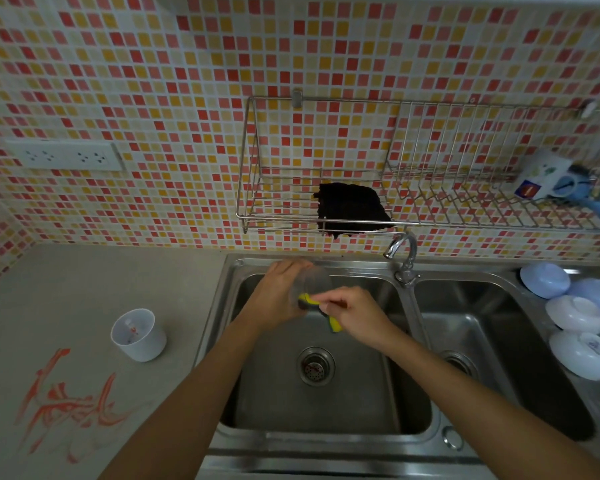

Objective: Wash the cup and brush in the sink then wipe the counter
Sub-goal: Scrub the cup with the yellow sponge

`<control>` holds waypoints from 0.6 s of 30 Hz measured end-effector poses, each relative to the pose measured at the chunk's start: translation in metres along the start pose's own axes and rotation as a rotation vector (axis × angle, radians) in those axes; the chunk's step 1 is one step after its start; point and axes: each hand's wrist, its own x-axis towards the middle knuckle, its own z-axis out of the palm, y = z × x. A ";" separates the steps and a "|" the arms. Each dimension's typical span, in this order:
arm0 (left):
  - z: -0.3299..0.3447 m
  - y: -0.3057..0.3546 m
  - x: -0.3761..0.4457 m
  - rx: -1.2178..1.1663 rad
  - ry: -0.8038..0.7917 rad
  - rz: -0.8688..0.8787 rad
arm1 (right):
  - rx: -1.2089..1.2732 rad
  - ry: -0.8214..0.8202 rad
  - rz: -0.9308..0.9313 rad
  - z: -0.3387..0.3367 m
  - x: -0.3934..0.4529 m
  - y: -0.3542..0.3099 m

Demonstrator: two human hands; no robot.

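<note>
Below, the steel double sink (409, 434) fills the view beside a grey counter (84, 271) smeared with orange streaks (66, 403). Over the left basin, the left hand (278, 292) grips a clear cup (314, 282), fingers curled round it, while the right hand (357, 317) pinches a yellow sponge (312, 301) against its rim. A white cup (138, 336) stands on the counter, well apart.

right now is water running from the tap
No, the tap shows no stream, while the left hand holds a clear cup and the right hand scrubs it with a sponge.
</note>
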 end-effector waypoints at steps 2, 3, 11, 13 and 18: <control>0.004 -0.001 0.001 -0.012 -0.052 0.008 | -0.139 -0.070 -0.072 -0.007 0.001 0.003; 0.007 -0.001 0.001 -0.020 -0.084 0.010 | -0.281 -0.125 -0.146 -0.012 0.003 0.006; -0.001 0.003 0.007 -0.091 -0.154 0.010 | -0.903 -0.148 -0.632 -0.039 0.014 0.013; -0.006 0.001 0.008 -0.090 -0.186 -0.008 | -0.910 -0.123 -0.643 -0.032 0.012 0.018; -0.011 -0.001 0.007 -0.196 -0.191 -0.058 | -0.852 -0.032 -0.643 -0.023 0.012 0.022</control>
